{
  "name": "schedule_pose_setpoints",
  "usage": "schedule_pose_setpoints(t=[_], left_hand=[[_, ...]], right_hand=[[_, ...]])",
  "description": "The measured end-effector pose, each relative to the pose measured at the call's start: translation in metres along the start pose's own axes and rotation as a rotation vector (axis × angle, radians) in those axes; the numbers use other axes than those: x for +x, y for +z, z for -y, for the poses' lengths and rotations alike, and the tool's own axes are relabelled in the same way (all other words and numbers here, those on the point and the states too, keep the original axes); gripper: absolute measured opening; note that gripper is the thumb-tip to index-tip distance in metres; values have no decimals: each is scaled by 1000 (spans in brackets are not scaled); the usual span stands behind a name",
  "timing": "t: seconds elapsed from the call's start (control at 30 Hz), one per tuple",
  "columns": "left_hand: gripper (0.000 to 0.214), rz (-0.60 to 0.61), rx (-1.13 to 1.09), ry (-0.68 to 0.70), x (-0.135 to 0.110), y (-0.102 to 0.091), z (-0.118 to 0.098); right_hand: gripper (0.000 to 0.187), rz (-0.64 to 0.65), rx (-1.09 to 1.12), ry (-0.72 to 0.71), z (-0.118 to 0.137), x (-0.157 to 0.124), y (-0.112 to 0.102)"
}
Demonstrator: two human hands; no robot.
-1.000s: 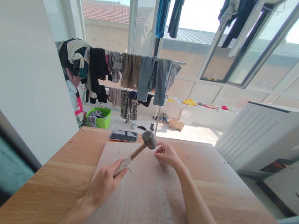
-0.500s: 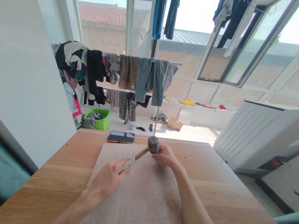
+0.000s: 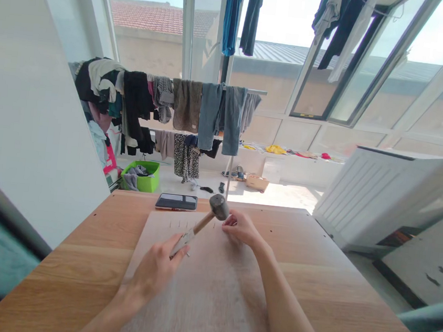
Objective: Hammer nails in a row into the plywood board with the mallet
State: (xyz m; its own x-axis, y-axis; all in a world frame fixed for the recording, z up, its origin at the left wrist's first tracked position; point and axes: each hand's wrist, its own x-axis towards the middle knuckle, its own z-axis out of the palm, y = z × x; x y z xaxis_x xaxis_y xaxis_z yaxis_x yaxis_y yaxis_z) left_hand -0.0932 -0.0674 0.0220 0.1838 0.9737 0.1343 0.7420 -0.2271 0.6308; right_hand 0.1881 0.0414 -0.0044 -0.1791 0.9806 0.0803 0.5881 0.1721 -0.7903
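Note:
My left hand (image 3: pixel 158 265) is closed around the handle of a rubber mallet (image 3: pixel 218 207), which has a dark head and a wooden shaft with a pale wrapped grip. A small shiny tip pokes out beside the left fingers. The mallet head hangs above the far part of a pale wooden board (image 3: pixel 192 295), close to my right hand (image 3: pixel 243 228). Thumb and fingertips of that hand are pinched together low over the board; what they hold is too small to make out. Several thin nails (image 3: pixel 179 224) stand upright in a row along the board's far edge, one just left of the right fingertips.
The board lies on a wooden table (image 3: pixel 88 263). A phone (image 3: pixel 176 201) rests past the board's far left corner. Beyond the table are a clothes rack with laundry (image 3: pixel 186 104), a green basket (image 3: pixel 149 182) and a white ribbed cabinet (image 3: pixel 351 193) at right.
The mallet head has lifted and shifted left, away from the right fingers, uncovering a nail. My right hand stays low by the board's far edge. The whole view has shifted slightly.

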Motion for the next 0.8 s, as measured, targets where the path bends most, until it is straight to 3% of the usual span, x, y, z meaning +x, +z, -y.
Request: schedule_pose_setpoints(t=[0.23, 0.4, 0.5, 0.6, 0.7, 0.8], left_hand=[[48, -201, -170, -26, -1, -3, 8], [50, -213, -189, -26, 2, -3, 9], [51, -212, -174, -23, 1, -1, 12], [49, -220, -196, 5, 0, -1, 13], [46, -221, -226, 26, 0, -2, 11], [47, -226, -228, 4, 0, -3, 10]], right_hand=[[44, 31, -96, -2, 26, -10, -16], [22, -10, -282, -106, 75, -23, -26], [15, 84, -375, -195, 108, -33, -4], [13, 257, -469, -254, 132, -42, 37], [17, 341, -584, -257, 143, -47, 72], [22, 366, -654, -214, 143, -46, 80]])
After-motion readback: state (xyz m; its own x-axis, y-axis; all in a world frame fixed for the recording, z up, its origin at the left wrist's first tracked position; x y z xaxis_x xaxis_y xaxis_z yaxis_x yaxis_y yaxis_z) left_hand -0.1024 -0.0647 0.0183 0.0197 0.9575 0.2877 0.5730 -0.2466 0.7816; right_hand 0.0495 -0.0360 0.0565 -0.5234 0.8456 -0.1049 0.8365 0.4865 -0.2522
